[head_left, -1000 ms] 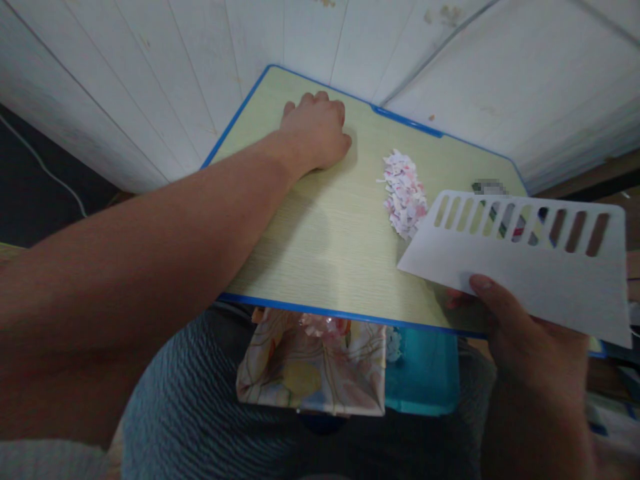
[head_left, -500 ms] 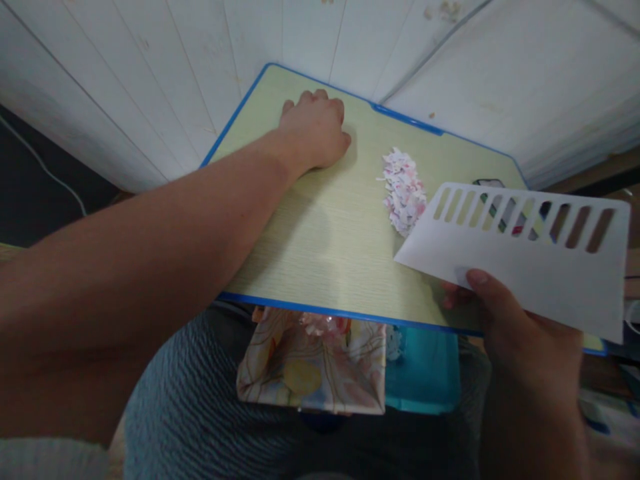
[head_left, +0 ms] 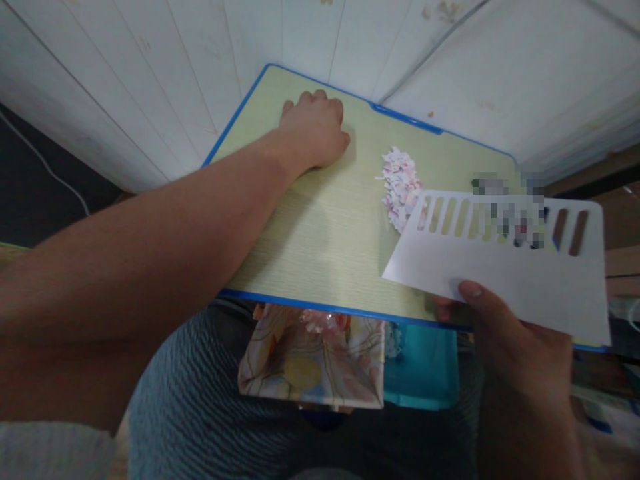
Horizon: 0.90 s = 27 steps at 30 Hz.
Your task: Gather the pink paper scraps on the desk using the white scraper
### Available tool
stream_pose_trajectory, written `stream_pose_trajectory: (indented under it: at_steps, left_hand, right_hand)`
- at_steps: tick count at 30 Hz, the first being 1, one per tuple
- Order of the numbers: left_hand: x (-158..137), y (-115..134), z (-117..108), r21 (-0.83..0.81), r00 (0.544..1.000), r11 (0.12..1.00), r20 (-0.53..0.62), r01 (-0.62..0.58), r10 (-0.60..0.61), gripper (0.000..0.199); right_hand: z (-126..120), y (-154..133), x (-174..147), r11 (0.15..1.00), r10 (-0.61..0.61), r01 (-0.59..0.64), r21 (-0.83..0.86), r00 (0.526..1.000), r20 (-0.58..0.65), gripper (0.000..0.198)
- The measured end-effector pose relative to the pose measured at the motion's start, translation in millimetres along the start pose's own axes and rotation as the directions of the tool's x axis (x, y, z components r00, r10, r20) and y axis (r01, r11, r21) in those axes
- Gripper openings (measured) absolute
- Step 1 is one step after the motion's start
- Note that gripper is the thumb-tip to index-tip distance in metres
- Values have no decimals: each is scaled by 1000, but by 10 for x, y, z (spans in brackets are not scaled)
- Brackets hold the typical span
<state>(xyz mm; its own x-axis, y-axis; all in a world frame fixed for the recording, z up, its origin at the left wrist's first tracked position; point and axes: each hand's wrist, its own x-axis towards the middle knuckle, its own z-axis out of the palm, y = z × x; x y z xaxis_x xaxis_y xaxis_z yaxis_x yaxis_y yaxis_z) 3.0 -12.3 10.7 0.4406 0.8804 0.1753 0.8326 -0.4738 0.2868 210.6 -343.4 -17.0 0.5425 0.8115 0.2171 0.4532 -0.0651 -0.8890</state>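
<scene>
In the head view, pinching the slotted card (head_left: 505,270) narrowly in the right hand (head_left: 510,337), with thumb on top and fingers under its near edge. Holding it partly over the board (head_left: 300,257), extending left and right of the grip. Resting the left hand (head_left: 317,137) on the board, left of and beyond the grip, with fingers curling; unable to tell whether grasping anything. Seeing the shreds (head_left: 399,183) lying heaped between the hands, beyond and left of the grip, partly hidden by the card's left end. Seeing also the box (head_left: 303,377) and tray (head_left: 425,377) left of the grip, nearer the body.
</scene>
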Motion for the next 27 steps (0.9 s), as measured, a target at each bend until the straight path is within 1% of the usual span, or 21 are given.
stream_pose_trajectory:
  at_steps: [2, 5, 8, 11, 15, 17, 20, 22, 24, 27]
  left_hand:
    - [6, -15, 6, 14, 1000, 1000, -1, 0, 0, 55]
    - [10, -44, 21, 10, 1000, 1000, -4, -1, 1, 54]
    - [10, -66, 32, -5, 1000, 1000, 2, 13, -13, 54]
    - [15, -82, 42, -16, 999, 999, 15, 44, -43, 53]
    - [26, -100, 65, -46, 997, 997, 30, 67, -65, 55]
    - [22, -104, 75, -72, 996, 994, 42, 77, -74, 59]
    - [16, -109, 89, -95, 996, 993, 61, 71, -65, 70]
    - [28, -120, 108, -112, 997, 992, 44, 66, -61, 75]
    - [55, -140, 133, -140, 999, 989, 6, 47, -47, 79]
    - [92, -162, 160, -154, 999, 988, -27, 28, -33, 75]
  right_hand:
    - [8, 56, 26, 1000, 9, -8, 28, 1000, -16, 35]
    - [10, 102, 64, 1000, 9, -9, 7, 1000, -22, 34]
    - [1, 81, 69, 1000, 1, -1, -10, 1000, 9, 32]
    - [-8, 38, 64, 1000, -23, 23, 10, 999, 44, 29]
    - [-2, 57, 98, 998, -42, 38, 49, 995, 93, 33]
    - [14, 98, 123, 998, -29, 25, 58, 997, 71, 34]
    - [45, 154, 150, 996, -7, 5, 84, 1000, 13, 29]
    - [56, 176, 162, 997, -20, 19, 76, 1000, 13, 30]
    - [58, 191, 174, 998, -36, 33, 61, 998, 51, 33]
    - [59, 213, 189, 996, -42, 37, 81, 997, 70, 36]
